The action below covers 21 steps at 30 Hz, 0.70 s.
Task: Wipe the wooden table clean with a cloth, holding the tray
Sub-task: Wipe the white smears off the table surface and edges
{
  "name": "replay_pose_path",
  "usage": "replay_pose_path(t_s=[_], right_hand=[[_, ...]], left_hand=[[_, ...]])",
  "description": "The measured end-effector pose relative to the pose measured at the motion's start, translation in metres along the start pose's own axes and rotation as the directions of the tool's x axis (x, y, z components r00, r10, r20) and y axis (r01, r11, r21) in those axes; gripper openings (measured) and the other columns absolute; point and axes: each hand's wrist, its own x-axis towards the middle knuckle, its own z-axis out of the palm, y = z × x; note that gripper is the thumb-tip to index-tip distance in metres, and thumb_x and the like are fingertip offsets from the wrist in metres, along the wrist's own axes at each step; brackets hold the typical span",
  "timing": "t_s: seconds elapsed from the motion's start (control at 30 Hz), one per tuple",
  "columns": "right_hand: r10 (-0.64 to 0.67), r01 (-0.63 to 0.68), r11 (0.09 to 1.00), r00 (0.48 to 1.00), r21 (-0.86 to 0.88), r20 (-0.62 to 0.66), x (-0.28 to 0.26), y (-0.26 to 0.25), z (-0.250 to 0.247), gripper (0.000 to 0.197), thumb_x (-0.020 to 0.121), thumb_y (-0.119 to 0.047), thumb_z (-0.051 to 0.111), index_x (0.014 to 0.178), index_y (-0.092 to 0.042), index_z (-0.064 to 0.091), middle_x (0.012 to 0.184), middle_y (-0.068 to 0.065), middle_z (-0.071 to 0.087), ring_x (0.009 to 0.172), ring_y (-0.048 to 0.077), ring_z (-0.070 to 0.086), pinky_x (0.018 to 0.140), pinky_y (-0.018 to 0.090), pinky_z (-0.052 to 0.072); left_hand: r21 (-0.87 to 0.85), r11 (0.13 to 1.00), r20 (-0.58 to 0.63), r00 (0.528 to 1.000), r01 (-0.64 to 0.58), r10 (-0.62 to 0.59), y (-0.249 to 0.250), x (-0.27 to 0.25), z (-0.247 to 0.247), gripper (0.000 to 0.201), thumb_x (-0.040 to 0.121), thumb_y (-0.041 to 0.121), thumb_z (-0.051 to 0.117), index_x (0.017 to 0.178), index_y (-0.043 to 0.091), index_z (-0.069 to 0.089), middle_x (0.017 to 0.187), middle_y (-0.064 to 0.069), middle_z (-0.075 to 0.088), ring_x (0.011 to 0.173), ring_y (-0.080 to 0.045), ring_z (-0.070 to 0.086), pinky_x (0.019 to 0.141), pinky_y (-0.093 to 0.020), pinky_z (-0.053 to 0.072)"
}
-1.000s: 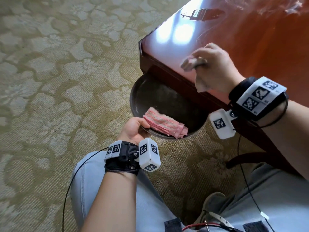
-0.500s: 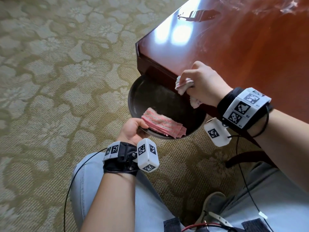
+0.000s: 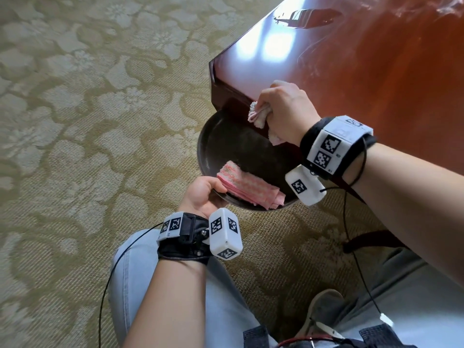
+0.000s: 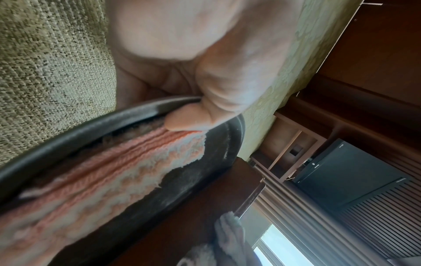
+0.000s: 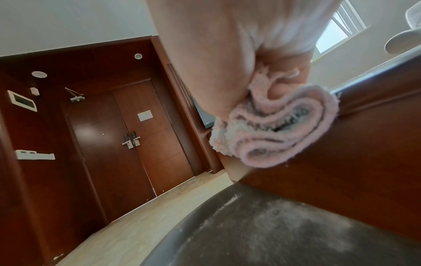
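Observation:
A glossy reddish wooden table (image 3: 376, 79) fills the upper right of the head view. My right hand (image 3: 288, 109) grips a bunched pale pink cloth (image 3: 257, 114) (image 5: 280, 129) against the table's front edge, just above the tray. The dark round tray (image 3: 226, 141) (image 4: 68, 136) (image 5: 273, 234) is held under that edge, dusted with whitish powder. My left hand (image 3: 203, 194) grips its near rim, with the thumb (image 4: 189, 120) over the rim touching a folded pink-and-white cloth (image 3: 248, 187) (image 4: 102, 180) that lies in the tray.
A patterned beige-green carpet (image 3: 88, 121) covers the floor to the left. White smears (image 3: 452, 6) show at the table's far right. My knees in pale jeans (image 3: 226, 310) and a grey shoe (image 3: 324, 312) are below. A dark wooden door (image 5: 127, 135) stands behind.
My right hand has drawn the cloth from the tabletop back over the front edge and down toward the tray. The left hand and the tray have stayed put.

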Motion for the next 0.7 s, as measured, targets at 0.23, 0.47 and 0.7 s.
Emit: replay_pose_path(t_s=[0.23, 0.47, 0.7], right_hand=[[-0.06, 0.057, 0.995, 0.998, -0.084, -0.033, 0.039, -0.026, 0.009, 0.024, 0.086, -0.012, 0.057, 0.105, -0.015, 0.071, 0.111, 0.012, 0.065, 0.107, 0.033, 0.058, 0.087, 0.033, 0.046], [-0.073, 0.09, 0.99, 0.985, -0.104, 0.157, 0.01, -0.013, 0.011, 0.02, 0.078, -0.007, 0.061, 0.089, -0.015, 0.075, 0.091, 0.006, 0.071, 0.09, 0.026, 0.068, 0.08, 0.031, 0.055], [-0.099, 0.112, 0.984, 0.99, 0.138, -0.099, -0.016, 0.006, -0.018, 0.031, 0.076, 0.001, 0.055, 0.096, -0.009, 0.076, 0.083, 0.004, 0.063, 0.077, 0.022, 0.063, 0.07, 0.023, 0.047]], left_hand=[[0.021, 1.0, -0.003, 1.0, -0.017, 0.017, 0.0, -0.004, -0.003, 0.036, 0.058, -0.008, 0.043, 0.09, 0.003, 0.055, 0.097, -0.015, 0.059, 0.089, -0.03, 0.061, 0.074, -0.034, 0.06], [0.053, 0.999, 0.032, 0.999, -0.006, 0.004, -0.002, -0.017, 0.001, 0.033, 0.071, -0.009, 0.037, 0.096, -0.002, 0.057, 0.091, -0.018, 0.064, 0.08, -0.029, 0.064, 0.067, -0.03, 0.061], [0.052, 0.998, -0.015, 1.0, -0.016, 0.017, -0.006, -0.018, 0.0, 0.051, 0.06, -0.007, 0.043, 0.109, -0.003, 0.055, 0.102, -0.021, 0.064, 0.089, -0.033, 0.065, 0.073, -0.032, 0.061]])
